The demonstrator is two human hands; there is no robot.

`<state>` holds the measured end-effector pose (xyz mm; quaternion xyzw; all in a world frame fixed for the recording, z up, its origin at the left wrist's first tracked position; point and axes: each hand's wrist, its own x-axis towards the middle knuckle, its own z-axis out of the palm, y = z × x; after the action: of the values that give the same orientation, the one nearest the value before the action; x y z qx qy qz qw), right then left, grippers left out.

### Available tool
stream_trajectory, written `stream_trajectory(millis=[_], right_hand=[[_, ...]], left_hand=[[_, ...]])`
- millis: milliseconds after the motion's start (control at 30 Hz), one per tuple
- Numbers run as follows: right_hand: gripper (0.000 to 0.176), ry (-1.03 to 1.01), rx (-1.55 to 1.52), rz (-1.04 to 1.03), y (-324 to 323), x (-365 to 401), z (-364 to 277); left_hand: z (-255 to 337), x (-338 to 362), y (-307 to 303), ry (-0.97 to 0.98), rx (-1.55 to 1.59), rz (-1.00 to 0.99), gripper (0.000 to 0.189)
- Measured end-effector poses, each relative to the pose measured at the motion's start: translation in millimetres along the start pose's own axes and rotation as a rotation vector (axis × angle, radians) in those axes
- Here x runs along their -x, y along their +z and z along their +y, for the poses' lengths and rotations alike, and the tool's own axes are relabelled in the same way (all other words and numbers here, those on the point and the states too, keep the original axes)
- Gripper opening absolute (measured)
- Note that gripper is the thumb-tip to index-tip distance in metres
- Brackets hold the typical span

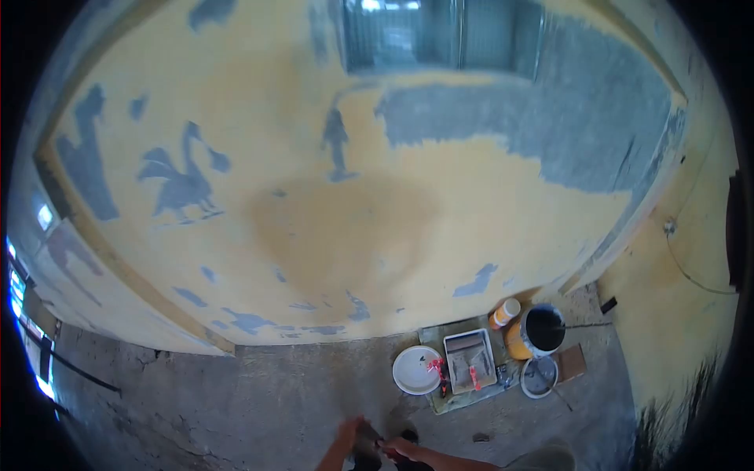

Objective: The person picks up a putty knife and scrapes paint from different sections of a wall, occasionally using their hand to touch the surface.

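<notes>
My left hand (351, 432) and my right hand (400, 448) are close together low in the head view, above the concrete floor. Between them is a small dark tool (368, 431), flat like a scraper, though its exact kind is hard to make out. The fingers of my right hand close around its near end, and my left hand grips the other end. Both hands are apart from the wall (338, 235), which is yellow with grey bare patches.
Right of my hands, a paint tray (470, 359) with a red-handled tool, a white round lid (416, 370), an orange bucket (517, 343), an orange-and-white jar (504, 313) and a grey-filled tub (539, 377) stand by the wall. A window (440, 35) is above.
</notes>
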<state>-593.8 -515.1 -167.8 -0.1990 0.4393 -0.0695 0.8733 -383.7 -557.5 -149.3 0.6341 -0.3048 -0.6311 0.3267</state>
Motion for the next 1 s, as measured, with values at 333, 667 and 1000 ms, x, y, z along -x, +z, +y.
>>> stream_trajectory(millis=[333,667,1000], right_hand=[[0.028,-0.574,0.635,-0.023,66.1,67.0,-128.2],[0.041,-0.795,0.397,0.198,151.1,51.8,-301.0],[0.035,-1.480,0.305,0.451,384.1,55.3,-545.9]], left_hand=[[212.1,64.7,-81.6,0.422,-0.523,0.011,0.026],[148.0,106.3,-259.8,0.155,0.194,0.514,0.021],[84.6,111.3,-332.9,-0.049,0.198,0.424,0.024]])
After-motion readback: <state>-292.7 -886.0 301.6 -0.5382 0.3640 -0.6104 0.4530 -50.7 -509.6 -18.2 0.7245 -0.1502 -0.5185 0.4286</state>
